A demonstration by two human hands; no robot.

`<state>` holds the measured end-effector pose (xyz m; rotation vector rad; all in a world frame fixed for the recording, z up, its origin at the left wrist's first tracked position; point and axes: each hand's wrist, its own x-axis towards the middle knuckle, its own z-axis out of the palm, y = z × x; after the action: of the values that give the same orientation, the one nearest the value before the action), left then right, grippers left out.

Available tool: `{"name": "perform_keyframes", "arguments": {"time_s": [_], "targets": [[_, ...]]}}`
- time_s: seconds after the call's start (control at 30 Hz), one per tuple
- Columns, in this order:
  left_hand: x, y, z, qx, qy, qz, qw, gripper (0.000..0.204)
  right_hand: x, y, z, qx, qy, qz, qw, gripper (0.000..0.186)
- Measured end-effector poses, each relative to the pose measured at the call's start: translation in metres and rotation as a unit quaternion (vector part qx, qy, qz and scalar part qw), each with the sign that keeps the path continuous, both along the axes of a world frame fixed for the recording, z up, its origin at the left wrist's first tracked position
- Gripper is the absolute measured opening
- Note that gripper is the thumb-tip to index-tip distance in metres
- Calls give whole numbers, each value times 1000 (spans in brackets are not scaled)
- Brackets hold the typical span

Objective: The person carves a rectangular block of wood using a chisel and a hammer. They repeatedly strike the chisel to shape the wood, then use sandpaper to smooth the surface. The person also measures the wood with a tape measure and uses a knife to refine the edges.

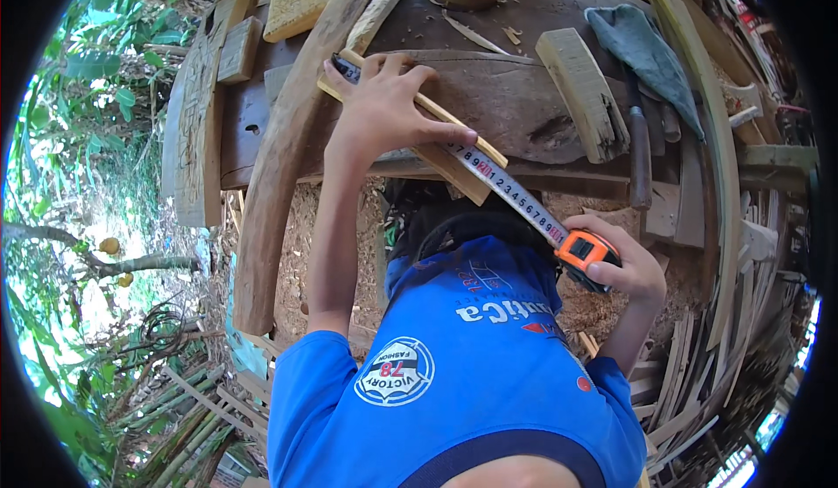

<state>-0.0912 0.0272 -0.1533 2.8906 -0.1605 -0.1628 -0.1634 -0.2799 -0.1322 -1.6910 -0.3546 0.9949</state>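
A narrow pale wooden piece (467, 184) lies slantwise over the near edge of the workbench, with the yellow tape measure blade (515, 198) stretched along its top. My left hand (380, 108) is closed over the piece and blade, its fingers spread and bent over the far side. The left thumb presses on the blade near the piece's right end. At the right, my right hand (628, 265) grips the orange and black tape measure case (587, 257). Between the piece and the case, the blade spans the air. The blade's far end shows beside my left fingers.
A long curved timber (301, 156) crosses the workbench (515, 95) at the left. To the right lie a short wood block (580, 95), a grey-green cloth (642, 47) and a wooden-handled tool (640, 152). Wood offcuts (297, 3) sit at the back left; scrap strips (690, 374) fill the right.
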Motion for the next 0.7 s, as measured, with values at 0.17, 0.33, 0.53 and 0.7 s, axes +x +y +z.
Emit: {"name": "perform_keyframes", "arguments": {"time_s": [0.17, 0.33, 0.53, 0.7], "targets": [[2, 2, -3, -33, -14, -21, 999, 83, 8, 1, -12, 22, 25, -2, 999, 71], [1, 0, 2, -12, -14, -21, 1000, 82, 12, 11, -12, 39, 31, -32, 998, 84], [-1, 1, -1, -24, -25, -25, 999, 81, 19, 16, -4, -40, 37, 70, 996, 71], [-3, -3, 4, 5, -26, -20, 999, 82, 19, 18, -13, -16, 63, 43, 997, 65]]}}
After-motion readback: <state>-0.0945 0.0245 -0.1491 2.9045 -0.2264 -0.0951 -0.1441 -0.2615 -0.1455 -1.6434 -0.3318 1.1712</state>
